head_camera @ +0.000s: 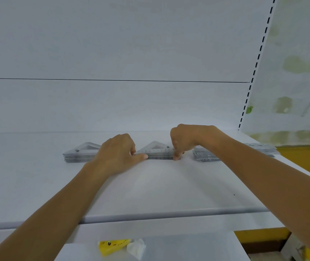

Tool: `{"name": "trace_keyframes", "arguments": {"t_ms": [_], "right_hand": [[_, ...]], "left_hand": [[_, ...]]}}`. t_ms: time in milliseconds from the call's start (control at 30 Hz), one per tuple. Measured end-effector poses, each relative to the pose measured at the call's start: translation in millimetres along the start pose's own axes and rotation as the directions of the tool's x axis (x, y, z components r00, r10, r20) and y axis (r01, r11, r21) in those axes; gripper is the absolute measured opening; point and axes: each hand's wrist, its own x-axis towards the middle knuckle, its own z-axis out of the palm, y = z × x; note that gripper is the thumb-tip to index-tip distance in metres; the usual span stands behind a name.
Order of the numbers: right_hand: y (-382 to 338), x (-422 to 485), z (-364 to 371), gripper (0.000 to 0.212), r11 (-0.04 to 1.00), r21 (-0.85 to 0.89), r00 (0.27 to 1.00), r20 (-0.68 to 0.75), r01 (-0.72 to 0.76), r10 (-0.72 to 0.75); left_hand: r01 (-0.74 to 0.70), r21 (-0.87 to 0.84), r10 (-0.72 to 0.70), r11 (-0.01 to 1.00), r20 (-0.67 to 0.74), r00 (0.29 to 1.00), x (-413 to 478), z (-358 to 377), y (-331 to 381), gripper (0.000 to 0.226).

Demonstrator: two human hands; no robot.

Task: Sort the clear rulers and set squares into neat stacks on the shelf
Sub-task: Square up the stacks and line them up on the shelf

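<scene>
From the head camera, a white shelf (159, 187) runs left to right, with three piles of clear plastic lying in a row toward its far side. On the left is a stack of set squares (78, 154), its right end hidden under the left hand (116, 152). In the middle sits a second set-square stack (155, 148), with the point of the triangle facing the back panel (112, 44). On the right is a stack of rulers (206, 156), partly covered by the right forearm.

Both hands are on the middle stack. The left hand grips its left end, with fingers bent over the top corner and the thumb lying straight against the near edge. The right hand (186, 140) pinches the right end with curled fingers, one fingertip down at the near corner.

A slotted upright (259, 53) stands far right. Below the shelf's near edge lie a yellow packet (112, 246) and, touching it, a crumpled white wrapper (136, 249).
</scene>
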Motion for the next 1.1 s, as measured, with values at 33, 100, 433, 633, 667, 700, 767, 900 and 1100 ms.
{"name": "trace_keyframes", "arguments": {"t_ms": [33,100,433,633,667,700,767,900,1100], "right_hand": [[0,0,0,0.035,1.0,-0.008,1.0,-0.005,-0.006,0.006],[0,0,-2,0.046,0.999,-0.016,0.999,-0.021,-0.03,0.03],[-17,18,-7,0.096,0.996,0.061,0.997,0.043,0.068,-0.071],[-21,31,-9,0.072,0.99,0.124,0.99,0.113,0.065,-0.079],[-21,33,-9,0.07,0.991,0.121,0.99,0.123,0.06,-0.075],[-22,34,-9,0.07,0.992,0.115,0.989,0.131,0.058,-0.073],[-23,36,-10,0.069,0.993,0.1,0.987,0.139,0.06,-0.074],[-26,36,-14,0.071,0.996,0.062,0.989,0.132,0.064,-0.071],[-25,30,-14,0.092,0.998,-0.003,0.993,0.098,0.067,-0.066]], "left_hand": [[0.0,-0.015,0.0,1.0,-0.002,1.0,0,0,0,0.039],[0.002,-0.027,-0.003,1.0,-0.007,1.0,1,1,1,0.039],[-0.039,0.039,0.039,0.998,-0.002,0.999,2,2,4,0.033],[-0.072,0.104,0.068,0.992,0.044,0.997,2,3,3,0.026],[-0.07,0.105,0.066,0.992,0.046,0.997,2,3,3,0.022],[-0.066,0.099,0.061,0.993,0.048,0.997,2,2,3,0.021],[-0.054,0.074,0.051,0.996,0.045,0.998,2,1,3,0.021],[-0.037,0.042,0.036,0.998,0.035,0.999,3,2,3,0.024],[-0.024,0.056,0.023,0.998,0.023,0.999,2,2,1,0.028]]}}
